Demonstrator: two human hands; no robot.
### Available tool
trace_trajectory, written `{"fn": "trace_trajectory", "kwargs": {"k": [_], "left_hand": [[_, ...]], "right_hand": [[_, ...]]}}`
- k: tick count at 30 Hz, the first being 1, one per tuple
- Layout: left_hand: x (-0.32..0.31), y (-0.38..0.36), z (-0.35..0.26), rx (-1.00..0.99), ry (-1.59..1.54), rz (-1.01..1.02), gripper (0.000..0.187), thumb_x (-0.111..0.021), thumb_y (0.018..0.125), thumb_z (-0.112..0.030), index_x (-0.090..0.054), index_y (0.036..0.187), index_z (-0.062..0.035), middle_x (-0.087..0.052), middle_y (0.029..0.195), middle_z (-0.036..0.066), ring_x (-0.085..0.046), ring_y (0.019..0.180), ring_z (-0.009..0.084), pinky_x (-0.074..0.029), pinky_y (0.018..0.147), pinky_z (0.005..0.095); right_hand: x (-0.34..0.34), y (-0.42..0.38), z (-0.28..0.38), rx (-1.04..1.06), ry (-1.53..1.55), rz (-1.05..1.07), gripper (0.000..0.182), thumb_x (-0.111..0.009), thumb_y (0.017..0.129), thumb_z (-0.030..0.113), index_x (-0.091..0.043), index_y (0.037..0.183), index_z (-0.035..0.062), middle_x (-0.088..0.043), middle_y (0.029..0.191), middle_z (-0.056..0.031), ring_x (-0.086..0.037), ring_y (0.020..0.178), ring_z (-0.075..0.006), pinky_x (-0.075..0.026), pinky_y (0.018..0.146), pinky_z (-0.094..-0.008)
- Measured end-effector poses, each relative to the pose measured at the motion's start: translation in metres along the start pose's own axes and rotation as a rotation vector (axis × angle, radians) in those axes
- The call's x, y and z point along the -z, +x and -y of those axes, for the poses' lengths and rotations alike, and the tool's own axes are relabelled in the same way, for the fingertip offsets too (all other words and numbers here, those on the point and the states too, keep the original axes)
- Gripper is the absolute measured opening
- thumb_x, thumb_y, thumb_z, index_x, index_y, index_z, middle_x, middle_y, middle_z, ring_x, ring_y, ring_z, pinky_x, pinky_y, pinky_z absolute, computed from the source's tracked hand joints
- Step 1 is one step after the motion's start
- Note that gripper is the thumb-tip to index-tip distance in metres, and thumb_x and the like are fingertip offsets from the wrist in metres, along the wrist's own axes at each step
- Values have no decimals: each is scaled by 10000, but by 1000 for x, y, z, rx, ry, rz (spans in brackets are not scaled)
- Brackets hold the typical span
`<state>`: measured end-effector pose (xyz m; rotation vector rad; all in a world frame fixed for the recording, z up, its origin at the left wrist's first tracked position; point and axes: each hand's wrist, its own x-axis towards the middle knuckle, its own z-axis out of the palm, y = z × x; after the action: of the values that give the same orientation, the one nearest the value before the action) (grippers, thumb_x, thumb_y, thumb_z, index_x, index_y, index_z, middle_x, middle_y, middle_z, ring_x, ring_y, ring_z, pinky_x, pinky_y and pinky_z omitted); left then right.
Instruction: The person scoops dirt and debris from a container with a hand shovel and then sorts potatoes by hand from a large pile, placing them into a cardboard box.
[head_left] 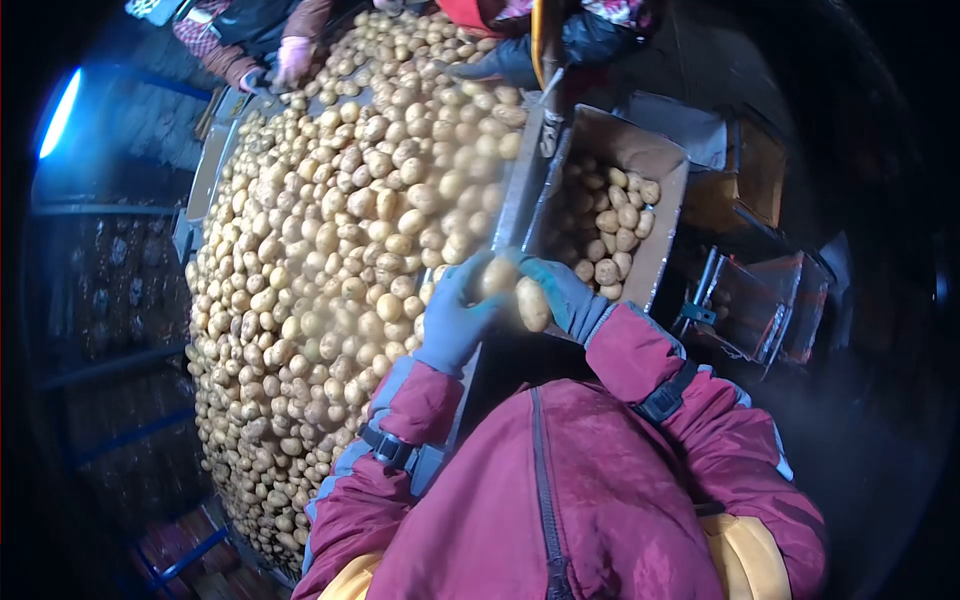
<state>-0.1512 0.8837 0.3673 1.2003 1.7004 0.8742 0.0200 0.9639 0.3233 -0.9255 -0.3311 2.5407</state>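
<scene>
Both of my hands wear blue-grey gloves and meet in front of my chest, over the table's metal edge. My left hand is closed round a pale potato. In my right hand is a second potato, held with its long side downward. The two potatoes are side by side, almost touching. To the left spreads a wide heap of potatoes covering the table. Just beyond my right hand, a cardboard-lined box holds several potatoes.
A metal rail runs between the heap and the box. Across the heap, one person's gloved hands touch potatoes, and another person's dark sleeve reaches in. More boxes and a crate stand at right.
</scene>
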Motion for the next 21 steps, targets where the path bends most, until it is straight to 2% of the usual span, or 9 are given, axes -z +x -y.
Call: {"fn": "trace_trajectory", "kwargs": {"k": [1, 3, 5, 7, 9, 13, 17, 19, 21], "left_hand": [[-5, 4, 20, 27, -374, 44, 608, -744, 870, -60, -544, 1439, 9, -592, 1394, 122, -574, 1260, 205, -456, 1081, 342], [-6, 7, 17, 135, -564, 64, 555, -709, 896, -116, -571, 1421, -3, -619, 1360, 121, -605, 1172, 183, -509, 953, 287], [-2, 6, 10, 246, -624, 86, 557, -667, 924, -157, -553, 1450, -14, -646, 1286, 115, -618, 1125, 177, -502, 958, 285], [-2, 10, 18, 193, -439, 69, 562, -664, 933, -158, -540, 1461, -10, -636, 1315, 119, -620, 1150, 178, -502, 983, 296], [-19, 8, -1, 114, -422, 101, 569, -673, 949, -165, -521, 1470, 6, -625, 1347, 123, -607, 1211, 193, -495, 1024, 314], [-56, 0, -5, 52, -148, 130, 570, -704, 956, -139, -513, 1473, 7, -652, 1335, 139, -611, 1240, 216, -492, 1045, 348], [-65, 3, -25, -39, 252, 210, 540, -726, 939, -147, -563, 1442, -36, -701, 1263, 158, -635, 1236, 222, -490, 1040, 344], [-69, 2, -26, 25, 114, 246, 529, -733, 940, -140, -571, 1430, -24, -716, 1227, 124, -633, 1214, 179, -501, 1021, 325], [-73, 0, -37, 110, -100, 271, 538, -738, 942, -138, -563, 1436, -16, -713, 1231, 117, -628, 1210, 171, -506, 1016, 327]], "right_hand": [[2, -6, 1, 0, 1, 15, 307, -669, 1003, 271, -636, 1153, 6, -688, 947, -111, -651, 757, -214, -548, 682, -357], [7, -19, 4, 0, 2, 45, 338, -641, 1021, 318, -634, 1186, 23, -691, 967, -119, -657, 786, -230, -551, 686, -369], [14, -20, 5, -16, 96, 132, 357, -621, 1032, 335, -628, 1216, 29, -699, 1027, -131, -674, 854, -250, -562, 727, -381], [17, -28, 7, 4, 147, 145, 396, -614, 1036, 362, -631, 1232, 18, -721, 1064, -143, -691, 986, -268, -577, 816, -396], [54, -5, -7, 159, -165, 47, 434, -637, 1018, 426, -662, 1179, 23, -728, 1021, -116, -702, 943, -239, -581, 819, -390], [26, -48, 8, 33, -204, -73, 454, -700, 953, 527, -687, 1121, 106, -711, 937, -66, -674, 746, -178, -546, 675, -311], [41, -43, 9, -6, -419, -45, 437, -690, 957, 516, -676, 1057, 91, -680, 877, -82, -615, 683, -227, -503, 662, -379], [45, -48, 16, -70, -375, -102, 439, -685, 955, 511, -674, 1029, 78, -676, 855, -88, -604, 675, -240, -494, 673, -401], [44, -60, 25, -227, -91, -244, 443, -676, 954, 506, -677, 1006, 67, -678, 841, -94, -604, 676, -249, -495, 693, -419]]}}
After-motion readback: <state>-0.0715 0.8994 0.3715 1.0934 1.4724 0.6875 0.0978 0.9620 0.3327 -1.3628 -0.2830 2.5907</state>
